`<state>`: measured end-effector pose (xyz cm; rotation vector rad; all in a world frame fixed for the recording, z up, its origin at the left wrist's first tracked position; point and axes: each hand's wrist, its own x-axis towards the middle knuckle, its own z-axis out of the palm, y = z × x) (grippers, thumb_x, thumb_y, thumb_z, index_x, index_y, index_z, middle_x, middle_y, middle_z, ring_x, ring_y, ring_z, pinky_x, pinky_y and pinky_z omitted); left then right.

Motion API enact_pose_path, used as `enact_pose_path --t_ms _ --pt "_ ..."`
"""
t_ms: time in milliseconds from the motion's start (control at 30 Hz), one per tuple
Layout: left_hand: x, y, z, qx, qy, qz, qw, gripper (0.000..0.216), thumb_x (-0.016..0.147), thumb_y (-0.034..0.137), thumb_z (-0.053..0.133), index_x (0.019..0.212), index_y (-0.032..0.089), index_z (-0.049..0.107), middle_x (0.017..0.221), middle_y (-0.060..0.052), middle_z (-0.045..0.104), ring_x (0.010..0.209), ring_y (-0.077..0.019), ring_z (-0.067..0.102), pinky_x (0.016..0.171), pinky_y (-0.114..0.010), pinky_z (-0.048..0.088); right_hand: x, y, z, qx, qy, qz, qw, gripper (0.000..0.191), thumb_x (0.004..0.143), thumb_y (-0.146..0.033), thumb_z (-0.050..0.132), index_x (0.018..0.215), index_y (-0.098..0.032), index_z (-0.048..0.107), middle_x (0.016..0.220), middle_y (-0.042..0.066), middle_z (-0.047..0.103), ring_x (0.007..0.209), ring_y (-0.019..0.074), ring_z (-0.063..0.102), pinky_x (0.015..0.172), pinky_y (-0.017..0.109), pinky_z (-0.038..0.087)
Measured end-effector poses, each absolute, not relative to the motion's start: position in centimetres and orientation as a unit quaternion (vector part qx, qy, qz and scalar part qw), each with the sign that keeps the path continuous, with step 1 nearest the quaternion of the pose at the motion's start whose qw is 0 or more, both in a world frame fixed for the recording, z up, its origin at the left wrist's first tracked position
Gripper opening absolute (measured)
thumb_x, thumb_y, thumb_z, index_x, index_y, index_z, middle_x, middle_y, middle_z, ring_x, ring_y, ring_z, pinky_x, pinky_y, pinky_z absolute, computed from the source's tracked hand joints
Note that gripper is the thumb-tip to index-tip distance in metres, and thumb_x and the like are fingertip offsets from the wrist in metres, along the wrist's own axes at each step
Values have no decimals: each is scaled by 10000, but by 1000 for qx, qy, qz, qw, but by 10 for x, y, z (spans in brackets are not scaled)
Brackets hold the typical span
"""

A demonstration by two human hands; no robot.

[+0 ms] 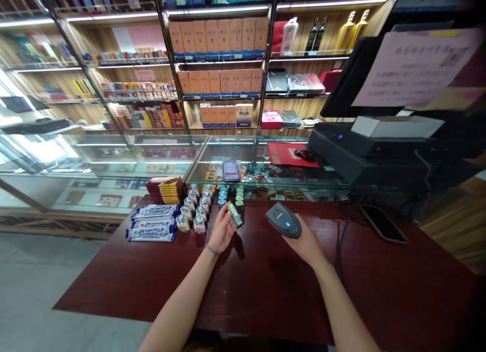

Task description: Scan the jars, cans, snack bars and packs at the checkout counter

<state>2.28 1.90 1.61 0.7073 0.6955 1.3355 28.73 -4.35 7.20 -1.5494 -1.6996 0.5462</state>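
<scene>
My left hand (222, 229), a grey-blue band at its wrist, is closed on a small green-and-white tube (235, 215) held tilted above the table. In my right hand (305, 242) is a dark grey barcode scanner (281, 219) with a lit blue light; its head points left toward the tube. Just beyond my left hand stand a row of small green containers (239, 196) and a row of blue ones (222, 194). Several clear jars (199, 224) with shiny lids stand in two rows to the left of that hand.
Blue-and-white packets (152, 232) and stacked brown-and-yellow packs (167, 191) lie on the left of the dark red table (235, 296). A phone (383, 223) and cables (341, 235) are at right. Behind are a glass counter (159, 154), a monitor (353, 78) and stocked shelves.
</scene>
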Motion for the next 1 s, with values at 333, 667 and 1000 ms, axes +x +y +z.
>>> enact_pose_path --t_ms 333,667,1000 --pt "1 22 10 204 267 567 752 489 832 315 756 1297 297 605 1238 -42 653 823 -93 633 643 -192 512 246 -78 65 -557 -792 118 220 503 759 -239 595 1235 -263 436 891 20 763 765 274 750 602 290 433" --pt "4 28 5 246 278 568 734 449 853 395 722 1270 255 627 1234 -83 659 821 -108 623 619 -198 489 234 -84 73 -544 -817 89 170 316 724 -194 568 1029 -245 504 798 18 754 724 266 741 576 283 389" --pt "4 21 11 247 278 566 736 563 812 317 772 1338 277 577 1200 -48 681 819 -106 659 671 -211 527 244 -83 69 -555 -798 104 211 419 755 -214 581 1151 -255 451 820 9 751 723 261 740 584 282 395"
